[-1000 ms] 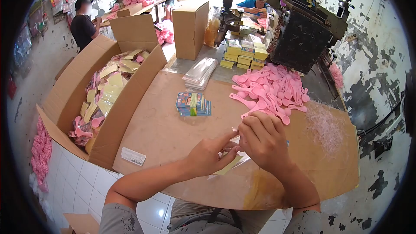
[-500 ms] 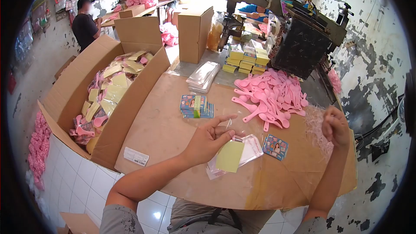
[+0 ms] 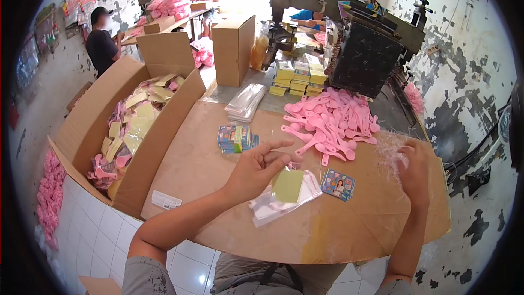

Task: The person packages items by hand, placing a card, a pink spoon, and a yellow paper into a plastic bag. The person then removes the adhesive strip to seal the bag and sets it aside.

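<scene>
My left hand point(image 3: 261, 170) is closed, thumb and fingers pinching the top of a clear plastic bag. Inside that bag is a yellow card point(image 3: 289, 186). Beneath it, more clear bags point(image 3: 268, 213) lie on the cardboard-covered table. My right hand point(image 3: 413, 172) is over a heap of thin clear plastic strips point(image 3: 388, 159). Its fingers are curled, and whatever they may hold is hidden. Between my hands lie a few printed blue cards point(image 3: 338, 184). A pile of pink plastic spoons point(image 3: 330, 123) is just beyond.
A big open carton point(image 3: 158, 150) of packed bags stands left. Near it are a banded stack of blue cards point(image 3: 236, 139), clear bags point(image 3: 245, 102) and a white label point(image 3: 166, 200). Yellow card stacks point(image 3: 297, 79), a tall box point(image 3: 233, 49) and a black machine point(image 3: 364, 49) stand behind. Other people sit or stand farther back.
My right hand has come down and inward onto the plastic strips. My left hand keeps its pinch on the bag. The whole view has shifted slightly.
</scene>
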`<state>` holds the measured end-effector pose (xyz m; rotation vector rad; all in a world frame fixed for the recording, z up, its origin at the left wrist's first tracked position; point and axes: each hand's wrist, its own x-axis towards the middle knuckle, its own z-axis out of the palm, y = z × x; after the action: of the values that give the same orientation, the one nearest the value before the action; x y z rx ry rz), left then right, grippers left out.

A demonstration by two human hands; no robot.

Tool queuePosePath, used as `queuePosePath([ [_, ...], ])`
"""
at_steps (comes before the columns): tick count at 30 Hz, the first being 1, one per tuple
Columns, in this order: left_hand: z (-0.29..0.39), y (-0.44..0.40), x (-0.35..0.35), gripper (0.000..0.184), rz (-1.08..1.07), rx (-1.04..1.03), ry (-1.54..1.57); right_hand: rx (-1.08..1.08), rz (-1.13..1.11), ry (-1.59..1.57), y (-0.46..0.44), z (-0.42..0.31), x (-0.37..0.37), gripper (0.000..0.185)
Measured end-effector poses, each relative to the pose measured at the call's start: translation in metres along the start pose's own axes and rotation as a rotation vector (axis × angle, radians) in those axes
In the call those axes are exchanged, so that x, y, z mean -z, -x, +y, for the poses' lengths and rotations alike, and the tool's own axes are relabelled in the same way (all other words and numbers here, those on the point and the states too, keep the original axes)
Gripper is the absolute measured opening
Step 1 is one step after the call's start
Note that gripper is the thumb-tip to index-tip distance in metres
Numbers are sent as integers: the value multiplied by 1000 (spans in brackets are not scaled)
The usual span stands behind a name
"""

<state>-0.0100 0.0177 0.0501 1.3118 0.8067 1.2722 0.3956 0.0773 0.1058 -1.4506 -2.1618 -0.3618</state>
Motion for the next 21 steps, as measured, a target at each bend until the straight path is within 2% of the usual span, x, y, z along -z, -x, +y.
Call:
queuePosePath([
  [1, 3, -5, -1, 37, -8, -36, -6, 94, 12, -149, -8, -27, 3, 25],
  [3, 12, -20, -4, 34, -30, -109, -20, 182, -132, -555, -26, -81, 10, 32],
  [5, 30, -33, -11, 31, -52, -116, -47, 244, -252, -807, -39, -121, 12, 37],
  [8, 40, -44, -14, 29, -30, -147, -109, 209, -245, -1025, -57, -162, 1, 39],
  [11, 43, -45, -11, 29, -23, -153, -145, 144, -376, -1304, -70, -154, -24, 34],
  [16, 45, -43, 3, 32, -118, -85, -146, 78, -485, -1448, -72, -149, -39, 27],
  [21, 40, -46, 3, 33, -102, -1, -161, 53, -502, -1486, -69, -137, -55, 27],
])
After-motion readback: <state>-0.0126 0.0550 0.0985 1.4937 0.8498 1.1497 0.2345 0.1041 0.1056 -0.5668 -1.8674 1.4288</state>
